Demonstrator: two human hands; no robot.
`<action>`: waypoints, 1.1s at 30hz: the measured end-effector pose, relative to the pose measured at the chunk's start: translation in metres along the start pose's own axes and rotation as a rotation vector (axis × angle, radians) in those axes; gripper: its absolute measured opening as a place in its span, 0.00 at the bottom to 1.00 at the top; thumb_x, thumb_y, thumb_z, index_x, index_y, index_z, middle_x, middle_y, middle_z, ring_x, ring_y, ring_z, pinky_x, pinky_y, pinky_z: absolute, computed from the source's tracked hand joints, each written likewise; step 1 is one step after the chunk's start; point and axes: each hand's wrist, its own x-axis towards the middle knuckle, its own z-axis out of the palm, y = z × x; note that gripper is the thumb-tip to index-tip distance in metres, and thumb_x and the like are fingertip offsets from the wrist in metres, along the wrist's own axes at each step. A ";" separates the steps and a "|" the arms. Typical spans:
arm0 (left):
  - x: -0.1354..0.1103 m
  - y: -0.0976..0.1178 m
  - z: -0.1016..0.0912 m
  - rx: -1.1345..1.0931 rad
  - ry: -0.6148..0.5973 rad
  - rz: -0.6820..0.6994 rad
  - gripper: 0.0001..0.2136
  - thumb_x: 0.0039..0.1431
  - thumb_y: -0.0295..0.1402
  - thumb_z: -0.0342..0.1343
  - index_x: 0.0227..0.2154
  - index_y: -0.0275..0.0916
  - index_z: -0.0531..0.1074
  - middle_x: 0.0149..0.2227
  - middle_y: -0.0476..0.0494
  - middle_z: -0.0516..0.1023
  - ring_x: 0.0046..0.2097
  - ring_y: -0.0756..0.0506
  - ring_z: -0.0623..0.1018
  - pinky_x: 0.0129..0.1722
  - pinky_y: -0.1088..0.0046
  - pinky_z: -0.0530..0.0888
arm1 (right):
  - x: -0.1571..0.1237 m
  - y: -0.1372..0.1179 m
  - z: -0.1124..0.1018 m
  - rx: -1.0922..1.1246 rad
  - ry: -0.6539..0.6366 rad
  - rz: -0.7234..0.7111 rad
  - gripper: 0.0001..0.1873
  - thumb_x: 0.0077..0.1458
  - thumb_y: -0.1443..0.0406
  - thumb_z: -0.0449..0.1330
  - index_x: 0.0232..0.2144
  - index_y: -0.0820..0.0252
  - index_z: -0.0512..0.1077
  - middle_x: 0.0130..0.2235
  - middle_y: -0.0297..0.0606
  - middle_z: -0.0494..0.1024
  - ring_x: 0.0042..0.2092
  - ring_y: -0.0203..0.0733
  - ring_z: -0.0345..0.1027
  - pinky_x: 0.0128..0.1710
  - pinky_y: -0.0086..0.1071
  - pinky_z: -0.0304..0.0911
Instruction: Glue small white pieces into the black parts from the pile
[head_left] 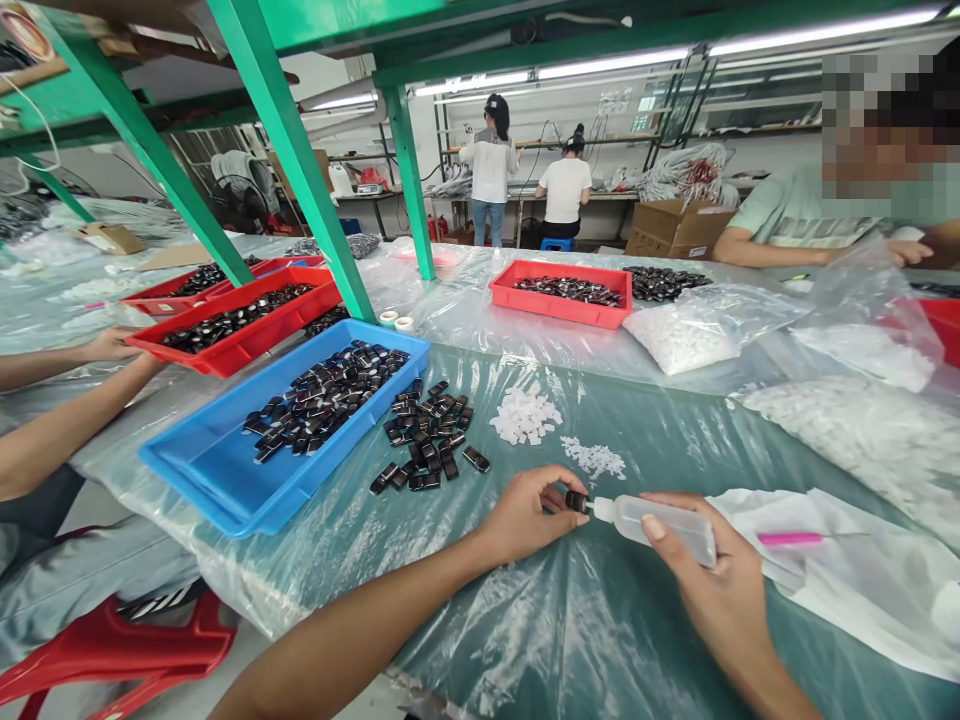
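Step in hand: gluing or dosing a small part, as I judge it; the right hand [720, 580] is closed around a clear squeeze bottle [664, 527], the left hand [529, 515] pinches a small black piece [576, 501] at the bottle's tip
Left hand: fingers narrowed to a pinch on the black piece; thumb and forefinger meet on it
Right hand: wrapped over the bottle body from the near side, thumb on its upper wall
Bottle place: held just above the counter [675, 440], between the two hands, near the front edge
Bottle axis: long axis close to level, running left to right across the view; nozzle points left, toward the black piece, base toward the white sheet [862, 590]
Next move calls for: a light, steady squeeze with the nozzle kept on the piece; too hard a press would likely flood it
Nearby: loose black pieces [427, 445] beside the blue tray [225, 470]; white bits [525, 415] just beyond the hands; a pink stick [787, 538] on the sheet
Others: a co-worker's arms at the left edge, another person at the far right
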 end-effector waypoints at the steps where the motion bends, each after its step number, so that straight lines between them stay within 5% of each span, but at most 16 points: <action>1: 0.000 0.000 0.000 0.021 0.002 0.007 0.10 0.50 0.32 0.58 0.37 0.37 0.69 0.32 0.46 0.73 0.33 0.50 0.73 0.34 0.77 0.69 | -0.001 0.000 0.000 -0.011 -0.003 -0.008 0.13 0.47 0.55 0.60 0.34 0.55 0.69 0.31 0.33 0.74 0.29 0.37 0.65 0.24 0.26 0.59; 13: -0.001 0.001 -0.002 0.232 0.009 0.073 0.09 0.51 0.33 0.57 0.35 0.38 0.70 0.34 0.47 0.71 0.29 0.52 0.70 0.29 0.79 0.67 | -0.003 0.000 -0.003 -0.127 -0.085 -0.084 0.12 0.49 0.55 0.59 0.34 0.55 0.68 0.31 0.33 0.74 0.33 0.39 0.68 0.27 0.26 0.62; 25: -0.002 0.003 -0.002 0.270 -0.060 0.162 0.11 0.58 0.29 0.49 0.42 0.39 0.71 0.40 0.44 0.72 0.39 0.49 0.72 0.37 0.77 0.70 | 0.000 0.005 -0.001 -0.194 0.019 -0.173 0.14 0.46 0.56 0.61 0.36 0.53 0.67 0.34 0.33 0.74 0.35 0.39 0.69 0.29 0.25 0.63; 33: -0.002 0.002 -0.002 0.305 -0.027 0.110 0.08 0.55 0.32 0.53 0.38 0.40 0.72 0.38 0.47 0.73 0.34 0.51 0.73 0.32 0.78 0.69 | -0.003 0.003 -0.001 -0.294 0.068 -0.393 0.12 0.46 0.58 0.62 0.35 0.52 0.67 0.33 0.32 0.74 0.34 0.39 0.69 0.31 0.27 0.63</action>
